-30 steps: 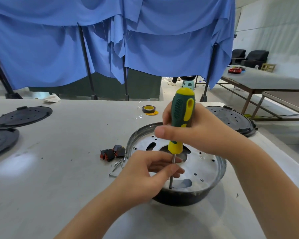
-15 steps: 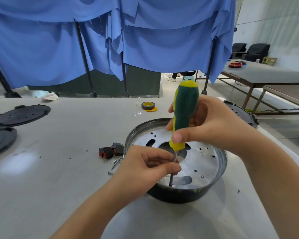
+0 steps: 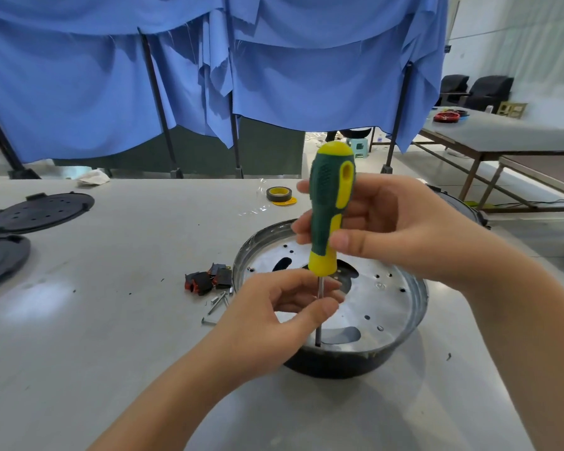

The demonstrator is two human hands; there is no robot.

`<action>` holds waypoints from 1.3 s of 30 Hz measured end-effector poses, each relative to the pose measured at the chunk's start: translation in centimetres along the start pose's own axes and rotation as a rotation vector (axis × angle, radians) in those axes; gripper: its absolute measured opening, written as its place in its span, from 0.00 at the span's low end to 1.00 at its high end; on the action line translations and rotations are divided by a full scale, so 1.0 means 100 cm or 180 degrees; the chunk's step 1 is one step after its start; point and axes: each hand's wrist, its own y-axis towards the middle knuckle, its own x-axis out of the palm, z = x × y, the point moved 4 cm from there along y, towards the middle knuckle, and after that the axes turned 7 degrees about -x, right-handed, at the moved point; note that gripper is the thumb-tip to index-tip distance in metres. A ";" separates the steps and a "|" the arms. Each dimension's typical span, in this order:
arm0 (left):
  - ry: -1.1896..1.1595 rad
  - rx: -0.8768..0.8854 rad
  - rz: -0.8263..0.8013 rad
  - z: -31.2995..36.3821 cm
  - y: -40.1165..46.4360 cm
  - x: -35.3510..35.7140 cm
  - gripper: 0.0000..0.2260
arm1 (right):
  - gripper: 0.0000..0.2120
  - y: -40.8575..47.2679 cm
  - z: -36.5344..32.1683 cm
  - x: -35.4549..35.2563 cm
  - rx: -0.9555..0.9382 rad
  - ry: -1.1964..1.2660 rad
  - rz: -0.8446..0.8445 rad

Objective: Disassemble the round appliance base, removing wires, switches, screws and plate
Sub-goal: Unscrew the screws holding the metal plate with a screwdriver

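Lying at the table's (image 3: 95, 336) left edge are two black perforated round covers (image 3: 39, 212), with black-and-red switches (image 3: 207, 279) and loose screws (image 3: 217, 304) nearer the middle, just left of the round appliance base (image 3: 401, 323). That base sits toward the near right side, its silver plate (image 3: 375, 297) facing up. The left hand (image 3: 274, 320) pinches the screwdriver (image 3: 329, 209) shaft between thumb and fingers; the right hand (image 3: 401, 232) curls around its green-yellow handle, holding it upright, tip down by the plate's near rim.
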 end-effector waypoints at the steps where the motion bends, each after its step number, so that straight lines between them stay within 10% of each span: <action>1: -0.0045 -0.0014 -0.0115 0.001 -0.002 -0.001 0.09 | 0.22 0.000 0.000 0.000 0.0019 0.0010 -0.0046; 39: -0.0027 -0.0078 0.0281 -0.004 0.000 0.000 0.07 | 0.22 -0.001 0.005 0.003 0.0351 -0.0558 -0.0100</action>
